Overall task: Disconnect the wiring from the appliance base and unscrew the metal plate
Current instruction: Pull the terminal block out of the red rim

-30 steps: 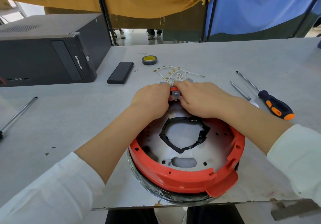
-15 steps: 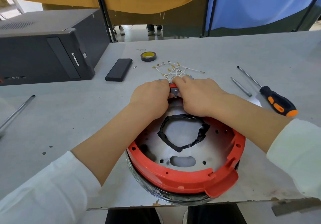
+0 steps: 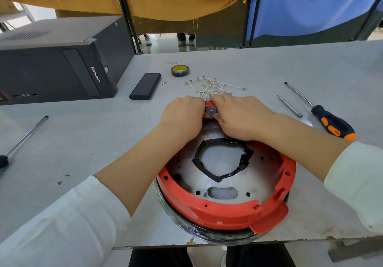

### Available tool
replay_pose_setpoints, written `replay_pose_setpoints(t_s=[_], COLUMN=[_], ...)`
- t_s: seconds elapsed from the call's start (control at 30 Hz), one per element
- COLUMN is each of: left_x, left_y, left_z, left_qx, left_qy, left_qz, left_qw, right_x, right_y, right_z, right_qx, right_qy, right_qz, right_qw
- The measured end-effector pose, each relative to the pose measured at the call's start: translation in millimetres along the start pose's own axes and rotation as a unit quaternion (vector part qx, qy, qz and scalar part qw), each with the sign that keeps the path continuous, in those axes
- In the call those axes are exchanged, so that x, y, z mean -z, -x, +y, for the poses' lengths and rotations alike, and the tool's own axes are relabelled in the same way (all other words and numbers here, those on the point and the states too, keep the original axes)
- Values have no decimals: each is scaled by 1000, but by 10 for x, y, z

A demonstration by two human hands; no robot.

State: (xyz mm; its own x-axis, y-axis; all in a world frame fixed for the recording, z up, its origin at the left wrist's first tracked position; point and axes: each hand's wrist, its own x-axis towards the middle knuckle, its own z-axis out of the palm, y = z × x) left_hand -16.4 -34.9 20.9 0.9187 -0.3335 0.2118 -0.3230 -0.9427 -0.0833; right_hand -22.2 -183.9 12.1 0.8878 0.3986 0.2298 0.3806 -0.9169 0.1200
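Setting: a grey bench (image 3: 269, 70) with yellow and blue curtains hanging behind it, and a black computer tower (image 3: 51, 68) off to the left.
Appliance base (image 3: 226, 208): a red ring around a metal plate (image 3: 257, 175), sitting at the near edge, under both forearms.
Left hand (image 3: 183, 114): fingers curled, pinching a small grey connector (image 3: 211, 110) at the far rim.
Right hand (image 3: 240, 115): fingers curled on the same connector from the other side.
Wiring (image 3: 211, 85): white leads with brass terminals, loose just beyond the knuckles.
Technique: probably best to pull the connector straight, gripping its body, not the leads.
Screwdriver (image 3: 331, 122): orange-and-black, just right of the right hand, ready for the plate.
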Motion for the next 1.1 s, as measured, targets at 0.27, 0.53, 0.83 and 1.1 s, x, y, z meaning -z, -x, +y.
replay_pose_setpoints(t_s=[0.27, 0.53, 0.83, 1.1], left_x=[6, -9, 2, 15], left_y=[22, 20, 15, -2], left_z=[-11, -27, -39, -11], left_qx=[0, -12, -7, 4], left_qy=[5, 15, 23, 10], left_qz=[2, -5, -4, -8], left_qw=[1000, 1000, 1000, 1000], right_x=[32, 83, 54, 29], right_y=[15, -38, 5, 17], right_z=[-48, -105, -139, -68], right_qx=[-11, -55, -58, -10], right_qy=[6, 3, 32, 20], right_qz=[-8, -62, -27, 0], right_qw=[1000, 997, 997, 1000])
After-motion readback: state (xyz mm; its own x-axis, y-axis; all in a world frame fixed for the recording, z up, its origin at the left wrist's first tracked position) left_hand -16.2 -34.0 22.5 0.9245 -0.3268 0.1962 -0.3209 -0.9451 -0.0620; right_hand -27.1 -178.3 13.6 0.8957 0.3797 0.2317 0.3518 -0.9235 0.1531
